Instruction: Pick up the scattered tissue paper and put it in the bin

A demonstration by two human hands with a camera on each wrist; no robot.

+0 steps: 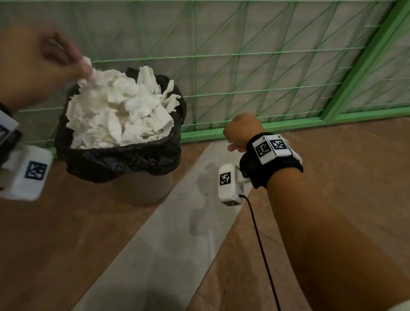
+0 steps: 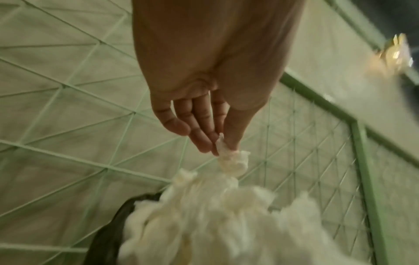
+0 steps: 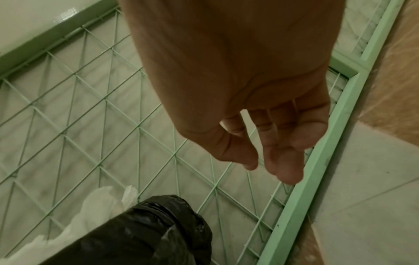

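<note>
A round bin (image 1: 143,186) with a black liner (image 1: 120,160) stands against the green fence, heaped with white tissue paper (image 1: 121,111). My left hand (image 1: 80,67) hovers over the bin's far left rim and pinches a piece of tissue (image 2: 229,161) between thumb and fingertips; the piece hangs down onto the heap (image 2: 215,224). My right hand (image 1: 237,136) hangs to the right of the bin, near the fence's base. In the right wrist view its fingers (image 3: 288,161) are loosely curled and hold nothing, with the liner (image 3: 140,233) below left.
A green wire-mesh fence (image 1: 236,56) with a thick green frame (image 1: 254,125) runs behind the bin. The floor is brown with a pale grey strip (image 1: 162,240) running diagonally. Cables trail from both wrist cameras.
</note>
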